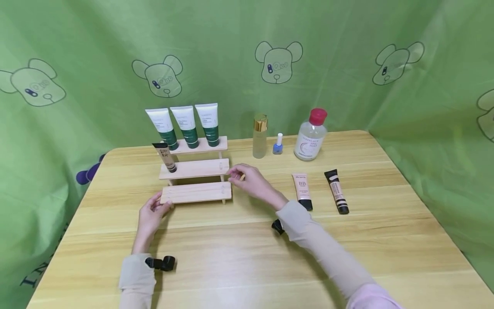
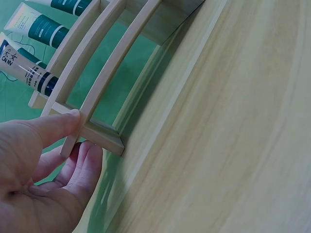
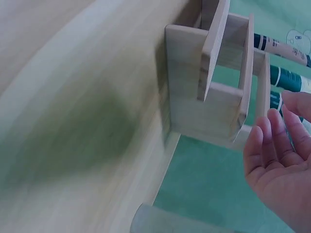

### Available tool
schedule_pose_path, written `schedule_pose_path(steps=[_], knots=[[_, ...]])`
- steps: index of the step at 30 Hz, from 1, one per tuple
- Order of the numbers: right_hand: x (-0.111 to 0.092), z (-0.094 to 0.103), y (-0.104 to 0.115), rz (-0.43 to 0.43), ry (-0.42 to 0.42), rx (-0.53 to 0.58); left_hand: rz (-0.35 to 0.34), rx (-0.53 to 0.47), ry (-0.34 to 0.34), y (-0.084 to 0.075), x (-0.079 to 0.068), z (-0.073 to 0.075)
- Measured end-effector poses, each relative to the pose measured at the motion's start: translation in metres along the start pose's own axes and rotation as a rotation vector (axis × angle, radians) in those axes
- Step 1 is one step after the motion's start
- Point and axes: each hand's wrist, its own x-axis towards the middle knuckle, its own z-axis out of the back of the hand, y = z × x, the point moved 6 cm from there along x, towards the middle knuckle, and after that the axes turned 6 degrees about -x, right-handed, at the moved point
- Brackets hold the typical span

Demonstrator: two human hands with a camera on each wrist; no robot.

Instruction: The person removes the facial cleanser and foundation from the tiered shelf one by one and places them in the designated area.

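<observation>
A three-tier wooden display rack [image 1: 197,193] stands at the table's left. My left hand [image 1: 149,215] pinches the left end of its lowest shelf, thumb above and fingers beneath, as the left wrist view shows. Close to the rack's right side, my right hand [image 1: 252,182] hovers with loosely bent fingers and nothing between them; the right wrist view shows these fingers [image 3: 279,141] apart from the shelf ends. White-and-green tubes [image 1: 188,128] stand in a row on the top shelf. A small beige tube [image 1: 167,159] with a dark end leans slightly on the middle shelf's left.
Behind and right stand a gold-capped bottle [image 1: 260,141], a blue nail polish bottle [image 1: 278,146] and a clear bottle [image 1: 310,139] with a red cap. A pink BB tube [image 1: 302,189] and a black-ended tube [image 1: 337,193] lie right of my forearm. A green curtain [image 1: 224,51] hangs behind.
</observation>
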Motion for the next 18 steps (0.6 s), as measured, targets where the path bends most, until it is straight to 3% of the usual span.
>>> schedule_pose_path(steps=[18], knots=[[0.04, -0.035, 0.042, 0.024, 0.07, -0.049, -0.01, -0.032, 0.004, 0.0, -0.001, 0.0]])
